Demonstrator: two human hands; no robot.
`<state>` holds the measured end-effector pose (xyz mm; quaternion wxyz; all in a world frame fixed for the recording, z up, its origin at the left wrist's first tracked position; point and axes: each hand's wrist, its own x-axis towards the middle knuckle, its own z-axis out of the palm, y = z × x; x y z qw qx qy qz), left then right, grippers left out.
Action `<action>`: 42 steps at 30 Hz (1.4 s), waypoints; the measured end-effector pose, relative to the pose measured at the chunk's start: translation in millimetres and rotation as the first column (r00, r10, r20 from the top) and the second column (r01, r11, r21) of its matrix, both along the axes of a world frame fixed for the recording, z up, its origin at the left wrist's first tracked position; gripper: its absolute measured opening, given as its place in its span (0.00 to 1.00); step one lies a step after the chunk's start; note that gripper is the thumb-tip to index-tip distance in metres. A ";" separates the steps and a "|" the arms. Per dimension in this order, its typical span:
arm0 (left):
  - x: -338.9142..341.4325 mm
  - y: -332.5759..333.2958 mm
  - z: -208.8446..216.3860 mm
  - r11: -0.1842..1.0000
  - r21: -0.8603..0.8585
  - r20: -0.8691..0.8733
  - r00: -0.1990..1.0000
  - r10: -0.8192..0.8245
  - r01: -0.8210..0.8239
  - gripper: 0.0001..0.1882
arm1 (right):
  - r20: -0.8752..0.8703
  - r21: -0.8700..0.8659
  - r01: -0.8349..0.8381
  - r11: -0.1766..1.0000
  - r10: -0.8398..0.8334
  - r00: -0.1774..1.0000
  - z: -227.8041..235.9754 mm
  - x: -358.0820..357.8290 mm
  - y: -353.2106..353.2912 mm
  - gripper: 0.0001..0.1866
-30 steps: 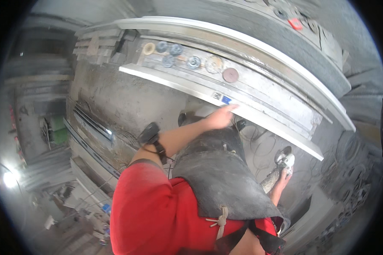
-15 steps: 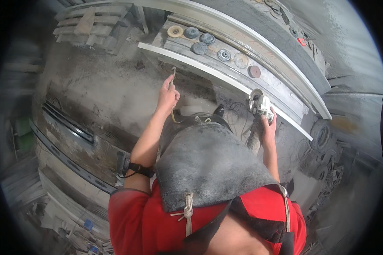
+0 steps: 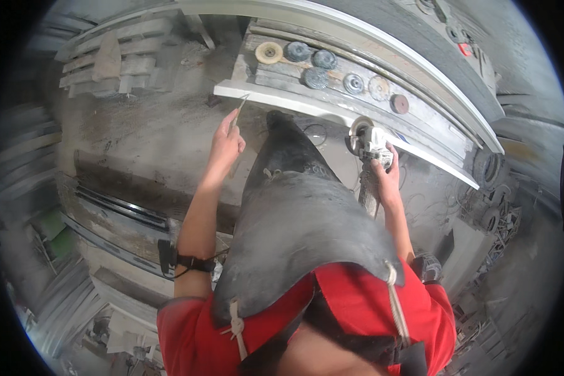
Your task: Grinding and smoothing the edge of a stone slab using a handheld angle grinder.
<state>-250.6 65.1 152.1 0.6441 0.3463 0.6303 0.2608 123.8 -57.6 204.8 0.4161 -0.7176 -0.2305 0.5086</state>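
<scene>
My left hand (image 3: 224, 149) is closed around a slender pale tool (image 3: 235, 119) with a pointed tip; its exact kind does not show. That tip is near the left end of a long white strip (image 3: 276, 99) along the near edge of the bench; I cannot tell whether they touch. In my right hand (image 3: 387, 175) is a dusty angle grinder (image 3: 373, 153), gripped around its head. Its round disc (image 3: 359, 131) points away from me, close to the middle of the white strip. The grinder's body hangs down beside my apron (image 3: 301, 219).
Several grinding discs lie on the plank-topped bench (image 3: 282, 76), among them a cream disc (image 3: 269, 52) and a reddish disc (image 3: 400, 104). Behind them runs a second long pale slab (image 3: 382, 47). Slats (image 3: 138, 47) are stacked at far left. Cables lie on the floor.
My view has shifted. My apron reaches farther forward, toward the bench. The pointed tool's tip is now nearer the white strip's left end, and the grinder is still in my right hand beside the strip.
</scene>
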 end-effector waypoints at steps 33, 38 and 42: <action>-228.6 269.2 -35.4 0.375 -0.096 0.224 0.388 -0.894 0.922 0.26 | 0.327 -0.188 0.498 0.847 -0.424 0.845 43.8 -392.5 78.9 0.39; -195.8 268.5 -25.8 0.164 -0.057 0.147 0.171 -0.974 0.985 0.26 | 0.391 -0.156 0.586 0.795 -0.495 0.776 40.3 -424.3 41.9 0.39; -179.3 262.9 -24.3 0.165 -0.061 0.083 0.170 -0.982 0.984 0.26 | 0.330 -0.131 0.636 0.761 -0.572 0.751 38.2 -411.5 37.9 0.41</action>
